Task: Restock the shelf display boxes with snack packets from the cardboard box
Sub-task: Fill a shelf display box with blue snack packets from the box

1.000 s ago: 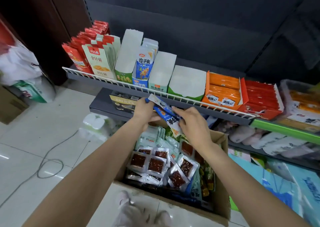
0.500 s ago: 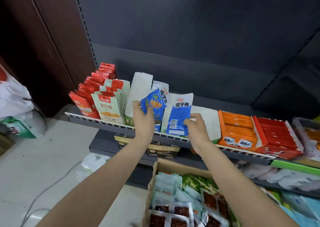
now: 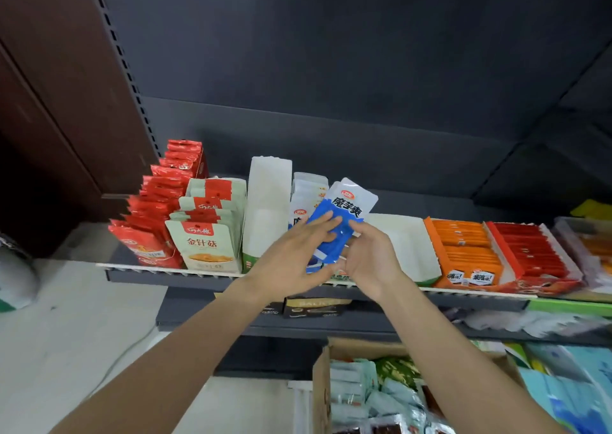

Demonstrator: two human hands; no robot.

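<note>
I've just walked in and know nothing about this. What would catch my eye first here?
Two bare hands meet mid-frame: the left hand and right hand hold a blue and white snack packet tilted against the shelf's white display boxes. Beside them, red packets crowd the shelf's left end, and orange packets and more red ones fill boxes to the right. Below, an open cardboard box holds more packets.

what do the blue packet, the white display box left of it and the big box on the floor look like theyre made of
Blue packet: glossy plastic film, judging by its sheen and flex between the left hand and right hand. White display box: matte paperboard, probably; flat, dull walls. Floor box: brown cardboard, raw edge showing.
</note>
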